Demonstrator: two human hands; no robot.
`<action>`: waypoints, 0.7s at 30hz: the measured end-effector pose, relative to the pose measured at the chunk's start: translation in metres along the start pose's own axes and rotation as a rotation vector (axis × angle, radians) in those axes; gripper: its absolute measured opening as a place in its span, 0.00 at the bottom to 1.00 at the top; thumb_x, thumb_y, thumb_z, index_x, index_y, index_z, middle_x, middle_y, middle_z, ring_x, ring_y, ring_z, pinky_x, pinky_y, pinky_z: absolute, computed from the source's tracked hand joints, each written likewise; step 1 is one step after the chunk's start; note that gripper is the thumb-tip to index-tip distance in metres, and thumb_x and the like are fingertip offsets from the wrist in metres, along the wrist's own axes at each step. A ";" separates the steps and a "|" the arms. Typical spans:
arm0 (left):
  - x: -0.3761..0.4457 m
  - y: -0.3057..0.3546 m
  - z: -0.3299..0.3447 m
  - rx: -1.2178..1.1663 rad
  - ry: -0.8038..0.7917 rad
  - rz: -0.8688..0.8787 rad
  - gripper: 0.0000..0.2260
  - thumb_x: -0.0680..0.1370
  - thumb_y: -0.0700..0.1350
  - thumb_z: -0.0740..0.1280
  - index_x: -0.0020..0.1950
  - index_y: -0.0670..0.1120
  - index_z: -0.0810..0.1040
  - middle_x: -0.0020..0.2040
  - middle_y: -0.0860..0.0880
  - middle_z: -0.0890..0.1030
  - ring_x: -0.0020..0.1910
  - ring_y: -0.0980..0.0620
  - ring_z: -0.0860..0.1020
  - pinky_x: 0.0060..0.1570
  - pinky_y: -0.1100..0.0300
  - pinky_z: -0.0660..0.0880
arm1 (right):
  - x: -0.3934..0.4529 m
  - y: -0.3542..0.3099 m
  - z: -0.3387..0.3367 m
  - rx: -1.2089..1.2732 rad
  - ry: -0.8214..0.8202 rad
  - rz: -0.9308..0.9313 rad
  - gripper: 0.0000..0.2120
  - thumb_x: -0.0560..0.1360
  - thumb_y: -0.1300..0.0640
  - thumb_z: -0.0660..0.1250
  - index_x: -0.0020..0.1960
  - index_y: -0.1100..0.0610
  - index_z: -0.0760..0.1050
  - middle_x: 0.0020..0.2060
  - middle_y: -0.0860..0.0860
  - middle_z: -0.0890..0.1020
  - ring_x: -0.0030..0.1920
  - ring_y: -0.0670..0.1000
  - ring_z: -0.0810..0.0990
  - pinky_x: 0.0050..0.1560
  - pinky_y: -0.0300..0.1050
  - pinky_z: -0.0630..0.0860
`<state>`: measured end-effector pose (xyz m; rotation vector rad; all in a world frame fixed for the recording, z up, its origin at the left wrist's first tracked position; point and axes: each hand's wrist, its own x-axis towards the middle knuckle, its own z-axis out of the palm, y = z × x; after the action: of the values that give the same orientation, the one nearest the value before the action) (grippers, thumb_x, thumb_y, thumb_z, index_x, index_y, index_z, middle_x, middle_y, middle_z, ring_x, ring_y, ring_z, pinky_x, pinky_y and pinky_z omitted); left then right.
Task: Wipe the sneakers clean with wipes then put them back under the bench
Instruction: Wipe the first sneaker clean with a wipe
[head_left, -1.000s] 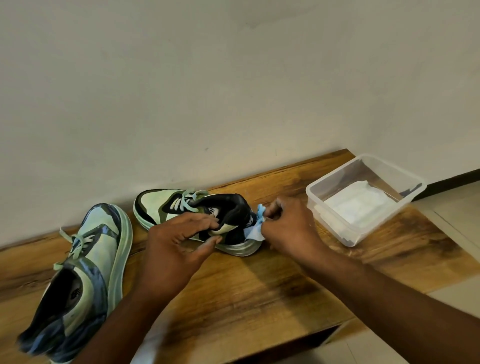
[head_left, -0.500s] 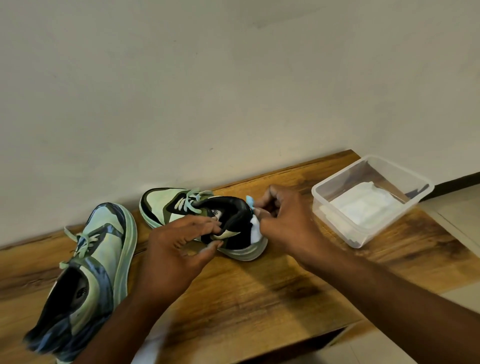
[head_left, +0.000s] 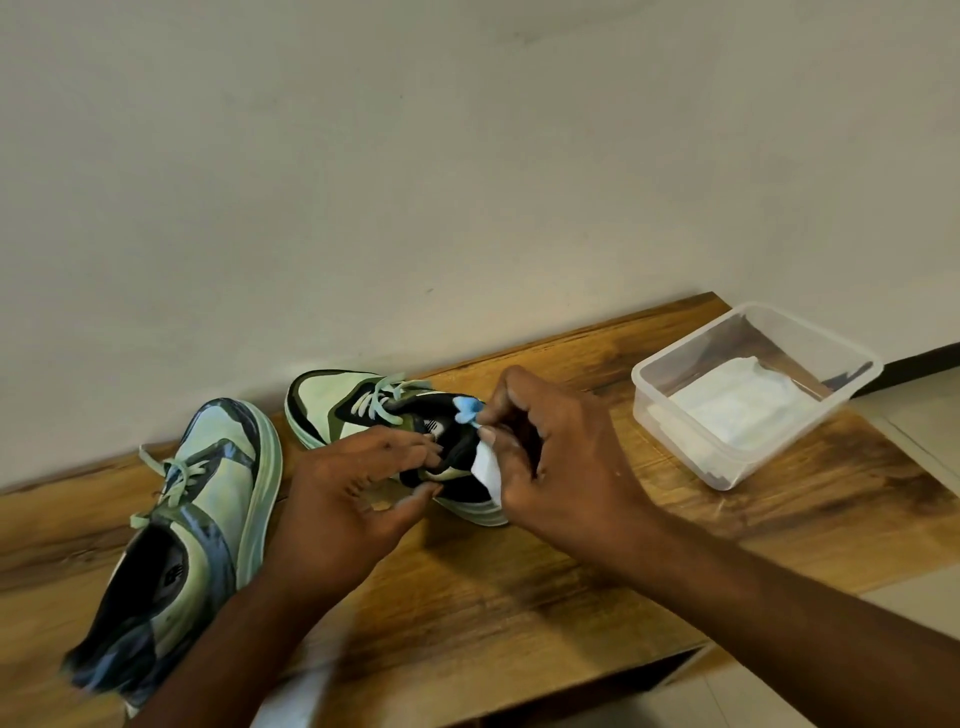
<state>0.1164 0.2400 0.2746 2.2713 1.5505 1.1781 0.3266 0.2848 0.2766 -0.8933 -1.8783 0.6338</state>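
On the wooden bench (head_left: 519, 587) against a pale wall, the left hand (head_left: 358, 499) grasps the far sneaker (head_left: 363, 410) at its collar to steady it while the right hand (head_left: 550, 447) pinches a wipe (head_left: 488, 467) against its heel, the other sneaker (head_left: 192, 504) waiting left, the wipe tub (head_left: 852, 395) right.

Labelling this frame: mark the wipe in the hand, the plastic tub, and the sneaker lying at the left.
wipe (head_left: 487, 467), head view, on its white fold
plastic tub (head_left: 675, 415), head view, on its near wall
left sneaker (head_left: 218, 467), head view, on its pale green upper
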 end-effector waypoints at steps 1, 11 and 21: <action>0.000 0.000 0.000 0.001 0.001 0.001 0.14 0.69 0.35 0.82 0.52 0.46 0.89 0.52 0.55 0.87 0.52 0.59 0.85 0.55 0.64 0.80 | 0.001 -0.001 0.000 -0.043 -0.007 -0.065 0.08 0.74 0.66 0.71 0.47 0.56 0.76 0.39 0.45 0.79 0.40 0.45 0.78 0.36 0.37 0.74; -0.006 -0.007 0.003 -0.001 0.030 0.038 0.14 0.68 0.34 0.82 0.51 0.45 0.88 0.52 0.53 0.87 0.53 0.57 0.85 0.55 0.59 0.81 | 0.000 0.021 -0.001 0.032 -0.035 0.116 0.08 0.74 0.67 0.70 0.44 0.56 0.76 0.37 0.46 0.80 0.37 0.45 0.79 0.35 0.37 0.72; -0.047 0.040 0.047 0.039 0.189 -0.740 0.64 0.56 0.76 0.77 0.83 0.51 0.55 0.81 0.49 0.63 0.78 0.48 0.66 0.74 0.44 0.70 | -0.008 0.025 0.000 0.238 -0.199 0.217 0.06 0.74 0.66 0.74 0.44 0.56 0.80 0.39 0.48 0.84 0.40 0.48 0.84 0.39 0.48 0.84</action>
<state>0.1691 0.1966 0.2392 1.3820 2.2054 1.1421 0.3369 0.2937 0.2542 -0.9103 -1.8425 1.0901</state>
